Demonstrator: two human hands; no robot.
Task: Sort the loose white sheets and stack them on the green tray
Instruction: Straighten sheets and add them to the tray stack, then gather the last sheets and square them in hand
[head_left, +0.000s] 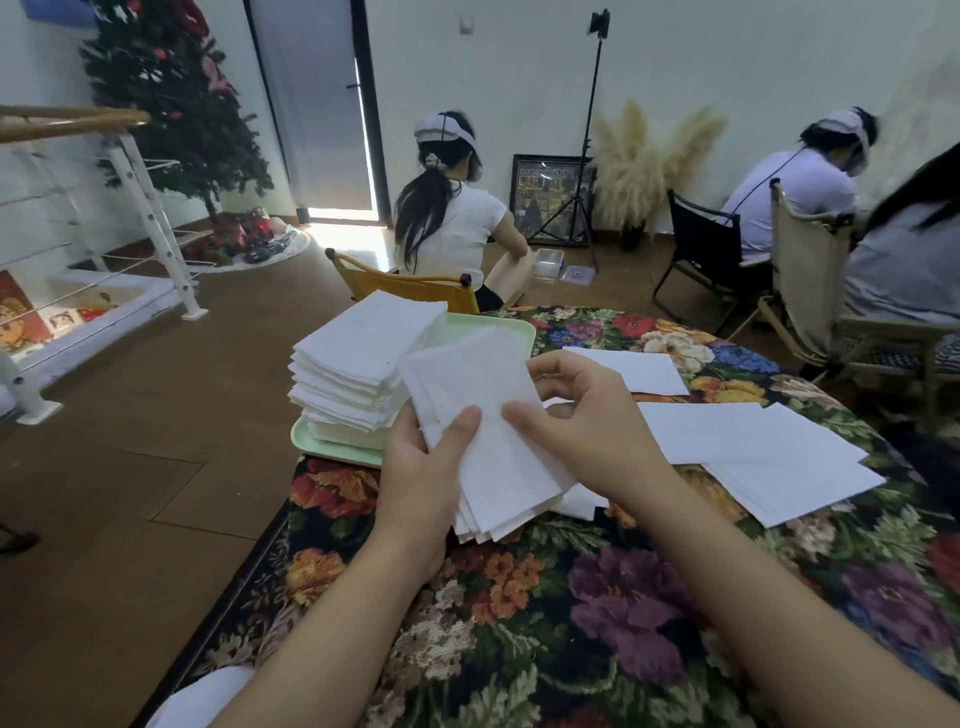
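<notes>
forearms: both bare, reaching in over the flowered surface (545, 623) from the near edge
left hand (421, 467): grips a fanned bundle of white sheets (493, 457) from its left side, thumb pressed flat on top, fingers curled underneath
right hand (587, 415): thumb on the bundle's right edge, fingers (558, 371) curled at the top sheet's far corner, pinching it
bundle: tilted, lower end fanned out just above the surface, upper end overlapping the green tray (332, 441) in view
tray: just left of and beyond the bundle, at the surface's left edge; only rim and corners show
stack (358, 364): tall pile of white sheets on the tray, edges uneven
loose sheets (753, 447): flat on the surface right of the bundle, overlapping; one more sheet (639, 371) beyond them
background: seated people on chairs beyond the surface, backs turned
</notes>
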